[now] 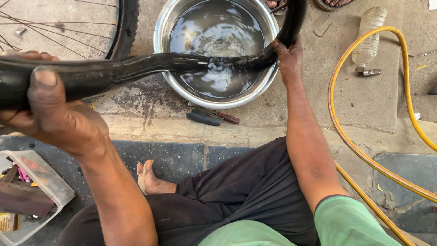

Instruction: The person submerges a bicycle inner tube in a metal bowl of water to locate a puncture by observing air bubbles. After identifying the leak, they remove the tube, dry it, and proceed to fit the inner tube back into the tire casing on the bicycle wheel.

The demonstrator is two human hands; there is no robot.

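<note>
A black rubber inner tube (136, 68) stretches between both of my hands. My left hand (50, 109) grips its near end at the left, thumb over the top. My right hand (287, 57) holds the tube at the right rim of a steel basin (164, 27) filled with water. The middle of the tube dips into the water, which ripples around it.
A bicycle wheel (123, 27) with spokes lies at the top left. A yellow hose (350, 141) loops on the right, near a plastic bottle (368, 38). A small tool (211, 116) lies below the basin. A clear plastic box (45, 187) of bits sits lower left. Another person's toes (273, 3) show at the top.
</note>
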